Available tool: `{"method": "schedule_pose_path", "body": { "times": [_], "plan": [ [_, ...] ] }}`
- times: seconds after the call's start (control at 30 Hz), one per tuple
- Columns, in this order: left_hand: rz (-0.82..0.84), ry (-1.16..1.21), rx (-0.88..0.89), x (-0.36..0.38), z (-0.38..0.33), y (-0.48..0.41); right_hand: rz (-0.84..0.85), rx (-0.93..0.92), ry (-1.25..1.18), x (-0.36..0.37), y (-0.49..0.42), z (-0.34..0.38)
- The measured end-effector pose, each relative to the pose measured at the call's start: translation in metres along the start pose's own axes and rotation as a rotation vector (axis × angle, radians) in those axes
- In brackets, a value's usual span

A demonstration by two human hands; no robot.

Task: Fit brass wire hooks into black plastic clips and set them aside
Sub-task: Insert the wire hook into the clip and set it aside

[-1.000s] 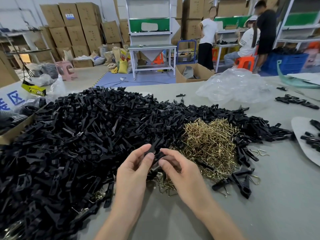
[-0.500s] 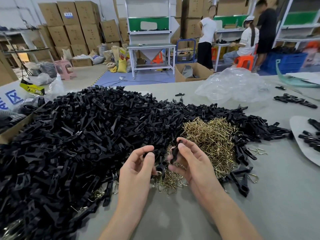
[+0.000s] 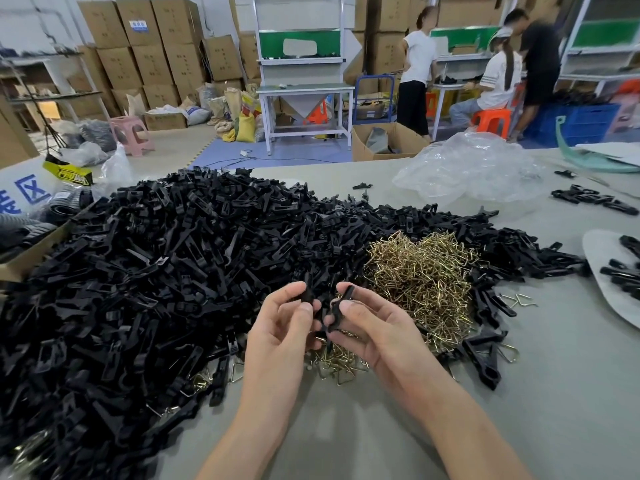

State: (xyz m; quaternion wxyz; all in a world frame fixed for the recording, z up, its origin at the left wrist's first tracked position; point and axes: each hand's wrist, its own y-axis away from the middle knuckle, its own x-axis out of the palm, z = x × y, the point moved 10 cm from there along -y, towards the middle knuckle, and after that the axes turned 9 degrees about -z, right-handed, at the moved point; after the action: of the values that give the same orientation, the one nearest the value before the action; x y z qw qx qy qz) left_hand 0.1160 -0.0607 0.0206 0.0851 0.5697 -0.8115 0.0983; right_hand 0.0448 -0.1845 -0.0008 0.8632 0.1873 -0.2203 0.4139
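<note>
— Which way does that clip (image 3: pixel 341 306) point?
— Nearly upright, tip up, pinched in the right hand (image 3: pixel 377 330) above the loose hooks (image 3: pixel 422 278) on the counter (image 3: pixel 554 393). The left hand (image 3: pixel 280 334) pinches a second clip (image 3: pixel 306 294). The hands sit closer together than a moment ago.

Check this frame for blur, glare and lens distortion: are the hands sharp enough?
Head view: the left hand pinching one small black plastic clip and the right hand pinching a second black clip are sharp; head view: the heap of brass wire hooks glints without blowing out; head view: the standing person in black is blurred; head view: the brown cardboard boxes lean from wide-angle distortion.
</note>
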Motion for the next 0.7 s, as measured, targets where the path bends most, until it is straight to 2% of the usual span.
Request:
{"method": "schedule_pose_path", "body": {
  "times": [0.47, 0.7],
  "plan": [
    [0.02, -0.222, 0.128, 0.003, -0.006, 0.005, 0.002, 0.01, 0.005, 0.003, 0.003, -0.001],
    [0.015, -0.223, 0.15, 0.004, -0.01, 0.008, 0.004, 0.01, -0.021, 0.0, 0.002, 0.001]
  ]
}}
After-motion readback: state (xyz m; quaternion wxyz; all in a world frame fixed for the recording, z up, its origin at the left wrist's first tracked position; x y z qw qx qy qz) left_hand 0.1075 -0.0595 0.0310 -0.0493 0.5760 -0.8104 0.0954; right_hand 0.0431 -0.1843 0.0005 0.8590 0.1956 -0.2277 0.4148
